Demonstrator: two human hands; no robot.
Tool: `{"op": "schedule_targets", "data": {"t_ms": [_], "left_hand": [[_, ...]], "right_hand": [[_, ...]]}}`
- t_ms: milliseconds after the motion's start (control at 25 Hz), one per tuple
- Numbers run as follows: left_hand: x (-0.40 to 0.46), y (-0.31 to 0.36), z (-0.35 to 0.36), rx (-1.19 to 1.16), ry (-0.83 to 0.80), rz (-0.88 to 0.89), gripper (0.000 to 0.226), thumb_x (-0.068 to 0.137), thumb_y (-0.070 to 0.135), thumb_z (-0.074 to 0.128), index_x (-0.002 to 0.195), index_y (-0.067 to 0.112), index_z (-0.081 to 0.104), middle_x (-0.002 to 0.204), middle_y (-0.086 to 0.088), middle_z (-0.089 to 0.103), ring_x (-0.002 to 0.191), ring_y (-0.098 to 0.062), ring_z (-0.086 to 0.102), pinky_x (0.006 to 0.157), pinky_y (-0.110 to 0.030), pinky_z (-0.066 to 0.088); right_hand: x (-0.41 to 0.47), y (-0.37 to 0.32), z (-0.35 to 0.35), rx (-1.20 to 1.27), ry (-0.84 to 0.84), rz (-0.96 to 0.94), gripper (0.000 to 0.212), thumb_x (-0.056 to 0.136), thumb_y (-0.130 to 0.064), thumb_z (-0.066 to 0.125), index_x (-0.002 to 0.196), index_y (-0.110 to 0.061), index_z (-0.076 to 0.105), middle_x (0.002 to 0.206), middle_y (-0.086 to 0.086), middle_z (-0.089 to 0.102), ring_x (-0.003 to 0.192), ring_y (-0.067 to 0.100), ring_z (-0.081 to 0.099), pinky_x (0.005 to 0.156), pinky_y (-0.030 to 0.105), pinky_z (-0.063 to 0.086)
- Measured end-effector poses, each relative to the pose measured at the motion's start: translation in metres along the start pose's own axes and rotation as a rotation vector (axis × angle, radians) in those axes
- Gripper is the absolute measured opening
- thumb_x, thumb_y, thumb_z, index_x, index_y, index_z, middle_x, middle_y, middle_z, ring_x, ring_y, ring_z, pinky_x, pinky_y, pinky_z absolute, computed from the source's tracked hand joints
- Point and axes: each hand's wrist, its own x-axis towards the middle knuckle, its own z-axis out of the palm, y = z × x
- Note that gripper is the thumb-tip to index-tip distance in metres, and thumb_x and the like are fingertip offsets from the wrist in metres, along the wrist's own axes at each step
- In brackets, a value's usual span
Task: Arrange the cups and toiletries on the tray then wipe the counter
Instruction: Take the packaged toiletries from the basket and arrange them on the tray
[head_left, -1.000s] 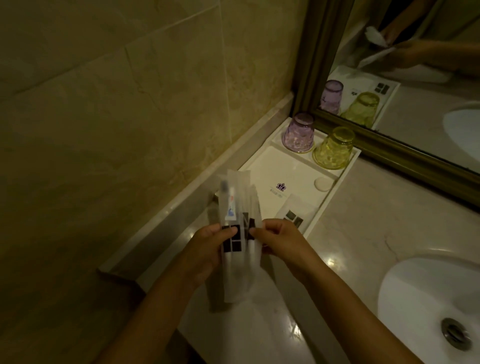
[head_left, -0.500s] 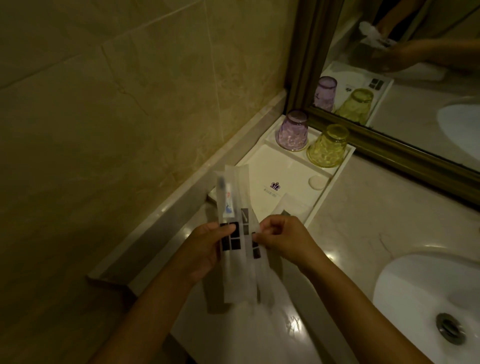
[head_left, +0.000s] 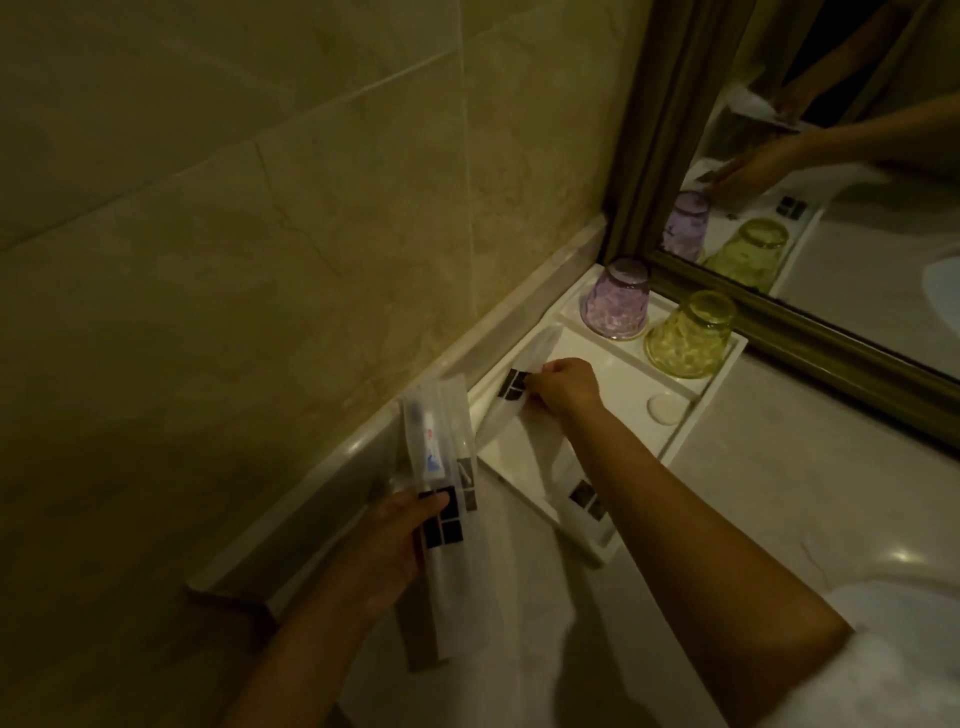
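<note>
A white tray (head_left: 691, 415) lies on the counter in the corner by the mirror. Upside down at its far end stand a purple cup (head_left: 617, 301) and a yellow cup (head_left: 693, 335). My right hand (head_left: 563, 387) pinches a long clear toiletry packet (head_left: 511, 395) with a black square label and holds it against the tray's left side. My left hand (head_left: 392, 540) grips the other clear packets (head_left: 441, 499), one with a toothbrush and a small toothpaste tube, above the counter in front of the tray. A small flat packet (head_left: 584, 499) lies at the tray's near end.
A small round soap (head_left: 663, 406) rests on the tray's right side. The white sink basin (head_left: 904, 623) is at the lower right. A framed mirror (head_left: 831, 182) stands behind the tray, a tiled wall with a ledge (head_left: 363, 441) on the left.
My right hand has pulled one packet away from the bunch and carried it forward onto the tray's left side. My left hand stays back with the remaining packets.
</note>
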Motion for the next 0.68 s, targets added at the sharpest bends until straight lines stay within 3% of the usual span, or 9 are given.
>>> {"op": "schedule_targets", "data": {"t_ms": [40,120,200,240,320,400,600,680], "left_hand": [[0.001,0.000,-0.002,0.002,0.003,-0.012,0.045,0.063,0.018,0.068,0.106,0.004,0.063,0.100,-0.016,0.070,0.089,-0.026,0.067,0.067,-0.034,0.053],[0.005,0.000,-0.005,-0.005,0.020,-0.022,0.042,0.060,0.018,0.069,0.099,0.004,0.065,0.089,-0.013,0.073,0.080,-0.022,0.070,0.061,-0.031,0.055],[0.009,0.001,-0.007,-0.020,0.013,-0.020,0.038,0.061,0.016,0.067,0.097,0.003,0.066,0.080,-0.010,0.075,0.072,-0.019,0.072,0.055,-0.028,0.057],[0.010,0.001,-0.008,-0.031,0.004,-0.021,0.035,0.063,0.015,0.067,0.096,0.003,0.066,0.079,-0.009,0.076,0.072,-0.019,0.072,0.054,-0.026,0.057],[0.012,0.000,-0.008,-0.045,-0.003,-0.030,0.027,0.070,0.012,0.065,0.096,0.004,0.067,0.081,-0.010,0.076,0.073,-0.018,0.072,0.055,-0.026,0.057],[0.012,-0.001,-0.007,-0.043,0.000,-0.038,0.017,0.077,0.009,0.061,0.093,0.004,0.068,0.078,-0.009,0.076,0.071,-0.018,0.072,0.056,-0.026,0.058],[0.011,0.001,0.001,-0.051,0.018,-0.055,0.023,0.084,0.005,0.056,0.106,-0.001,0.062,0.095,-0.016,0.067,0.084,-0.024,0.064,0.074,-0.034,0.054],[0.011,0.002,0.003,-0.049,0.020,-0.059,0.026,0.084,0.006,0.057,0.108,-0.002,0.060,0.098,-0.018,0.065,0.087,-0.026,0.063,0.075,-0.035,0.054]], "right_hand": [[0.003,0.002,0.002,-0.169,0.014,-0.034,0.013,0.081,-0.013,0.064,0.077,-0.003,0.058,0.091,0.021,0.065,0.073,0.027,0.061,0.069,0.035,0.052],[0.003,0.012,0.000,-0.505,0.121,-0.142,0.031,0.081,-0.027,0.063,0.100,-0.003,0.056,0.099,0.018,0.065,0.088,0.033,0.062,0.070,0.037,0.049],[0.001,0.024,-0.004,-0.754,0.280,-0.407,0.047,0.082,-0.034,0.060,0.118,-0.008,0.048,0.112,0.017,0.058,0.101,0.037,0.057,0.072,0.040,0.044],[0.001,0.028,-0.007,-0.856,0.278,-0.548,0.056,0.083,-0.038,0.058,0.128,-0.010,0.043,0.126,0.017,0.052,0.116,0.037,0.050,0.084,0.044,0.043],[0.002,0.034,-0.010,-1.011,0.103,-0.682,0.074,0.085,-0.050,0.051,0.144,-0.015,0.023,0.154,0.011,0.025,0.142,0.029,0.020,0.112,0.051,0.018],[0.004,0.039,-0.009,-1.068,-0.023,-0.650,0.085,0.084,-0.060,0.043,0.147,-0.015,0.008,0.159,0.006,0.006,0.146,0.021,0.002,0.115,0.049,0.000],[0.004,0.058,0.003,-1.042,0.027,-0.624,0.097,0.081,-0.065,0.043,0.146,-0.008,-0.002,0.158,0.010,-0.002,0.146,0.021,-0.001,0.116,0.043,0.000],[0.007,0.056,0.013,-0.997,0.033,-0.608,0.098,0.082,-0.064,0.044,0.146,-0.006,-0.003,0.158,0.011,-0.003,0.146,0.022,-0.001,0.116,0.040,0.000]]}}
